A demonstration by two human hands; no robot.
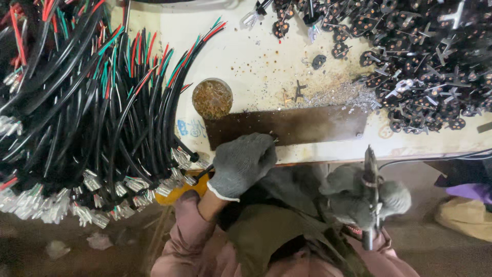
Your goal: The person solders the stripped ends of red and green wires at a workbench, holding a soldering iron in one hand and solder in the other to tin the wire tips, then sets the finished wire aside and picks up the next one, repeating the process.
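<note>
While my gloved right hand (359, 197) clamps a soldering iron (371, 195) near my lap, my left hand (242, 163) closes on a black cable (197, 177) at the brown metal plate (287, 124). Beyond my left hand sits a round flux tin (212, 98); black connector pieces (425, 61) pile beyond my right.

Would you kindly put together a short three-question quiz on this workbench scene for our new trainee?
1. True or false: both hands wear grey gloves.
2. Which hand grips the soldering-iron-like tool: A) left, B) right, C) neither?
3. Fill in: the pile of small black parts lies at the bench's far ____ corner.

Key
1. True: the left hand and the right hand are both in grey gloves.
2. B: the right hand holds the tool; the left hand rests closed at the edge of the brown plate, beside the black cables.
3. Right: the black parts are heaped there.
</note>
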